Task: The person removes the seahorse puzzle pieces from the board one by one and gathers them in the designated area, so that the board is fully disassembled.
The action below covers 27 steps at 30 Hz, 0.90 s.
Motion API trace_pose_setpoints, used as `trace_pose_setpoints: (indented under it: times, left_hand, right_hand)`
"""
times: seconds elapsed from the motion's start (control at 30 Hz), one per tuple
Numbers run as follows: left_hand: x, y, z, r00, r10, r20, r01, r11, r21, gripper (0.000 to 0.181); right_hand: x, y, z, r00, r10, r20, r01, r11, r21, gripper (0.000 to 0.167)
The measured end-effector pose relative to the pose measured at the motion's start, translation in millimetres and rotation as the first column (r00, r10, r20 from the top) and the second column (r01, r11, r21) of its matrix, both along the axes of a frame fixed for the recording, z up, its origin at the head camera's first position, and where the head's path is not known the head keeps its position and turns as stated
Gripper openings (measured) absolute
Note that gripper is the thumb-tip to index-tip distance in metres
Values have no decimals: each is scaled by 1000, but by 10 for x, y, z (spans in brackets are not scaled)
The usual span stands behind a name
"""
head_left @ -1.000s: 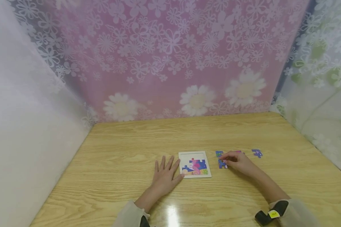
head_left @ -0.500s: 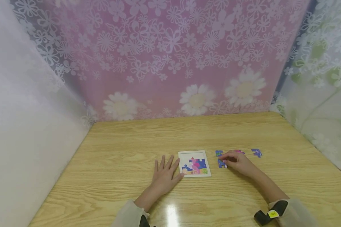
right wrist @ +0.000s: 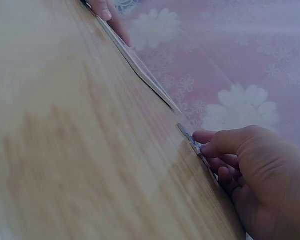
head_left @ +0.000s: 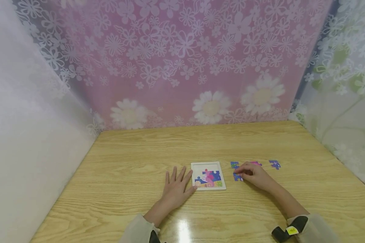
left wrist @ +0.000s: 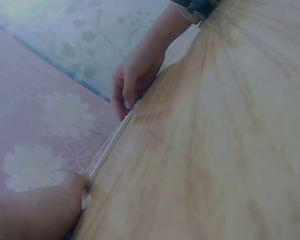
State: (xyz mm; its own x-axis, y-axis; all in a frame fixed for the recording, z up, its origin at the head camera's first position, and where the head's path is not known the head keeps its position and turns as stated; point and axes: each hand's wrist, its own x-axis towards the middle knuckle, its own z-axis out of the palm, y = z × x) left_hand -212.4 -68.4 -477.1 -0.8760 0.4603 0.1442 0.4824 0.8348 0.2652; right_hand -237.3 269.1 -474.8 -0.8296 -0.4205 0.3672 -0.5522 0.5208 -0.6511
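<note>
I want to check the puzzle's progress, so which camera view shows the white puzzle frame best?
The head view: it looks down on the white puzzle frame, showing its rim and the pieces inside. Both wrist views show it nearly edge-on, as a thin strip, its picture unreadable.

Table (head_left: 140,152): wood-grain top, smooth, semi-gloss; hard glare on the near side of the left hand (head_left: 177,194). Frame (head_left: 223,176) against that hand: smooth, matt; card or painted wood, cannot tell. Piece (head_left: 238,178) at the right hand (head_left: 257,175): printed face, looks like stiff card. Backdrop (head_left: 170,71) beyond both hands: thin sheeting, soft sheen, cloth or plastic unclear. Sleeve (head_left: 317,227) behind the right hand: matt cloth.
</note>
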Motion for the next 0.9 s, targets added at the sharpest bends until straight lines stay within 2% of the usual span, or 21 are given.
trace_pose_setpoints:
  times: [0.67,0.9]
  left_hand:
    - [-4,-5,-5,1000,5,2,-5,1000,-3,66]
    - [-2,-1,0,1000,4,1,-4,1000,3,65]
  right_hand:
    - [19,-15,31,1000,1,-4,-2,1000,-13,16]
    - [22,-11,46,990,7,143,14,989,-146,16]
